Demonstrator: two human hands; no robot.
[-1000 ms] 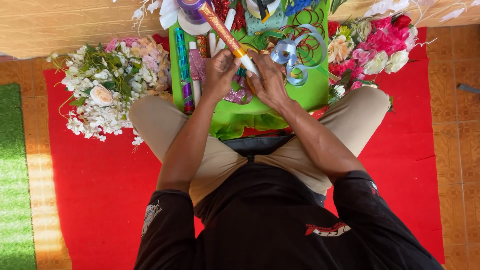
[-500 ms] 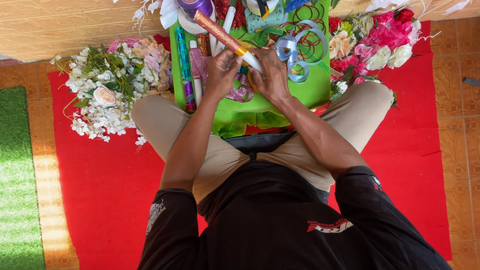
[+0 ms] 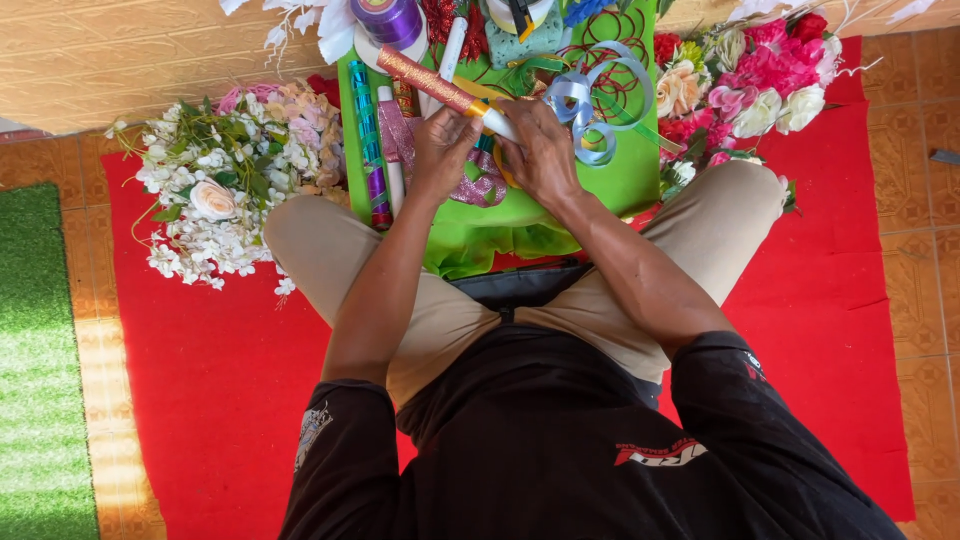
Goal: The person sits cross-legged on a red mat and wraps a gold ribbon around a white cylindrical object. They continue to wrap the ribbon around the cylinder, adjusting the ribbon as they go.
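Observation:
Both my hands meet over a green tray [image 3: 620, 185] in front of my crossed legs. My left hand [image 3: 443, 150] and my right hand [image 3: 540, 150] grip the white near end of a long stick [image 3: 435, 85] wrapped in red-gold glitter ribbon, which slants up to the left. A pink glitter ribbon [image 3: 470, 190] lies under my hands. Curled light-blue ribbon [image 3: 585, 95] lies just right of my right hand. A purple ribbon spool [image 3: 388, 20] stands at the tray's far left corner.
A bunch of white and pink artificial flowers [image 3: 225, 185] lies on the red mat [image 3: 210, 370] to the left; pink, red and cream flowers [image 3: 750, 75] lie to the right. Several wrapped sticks [image 3: 370, 140] lie along the tray's left side. Green turf [image 3: 40, 350] borders the left.
The hands stay on the stick's white end; the stick has tilted slightly lower, its far end pointing more to the left. The camera view has shifted a little.

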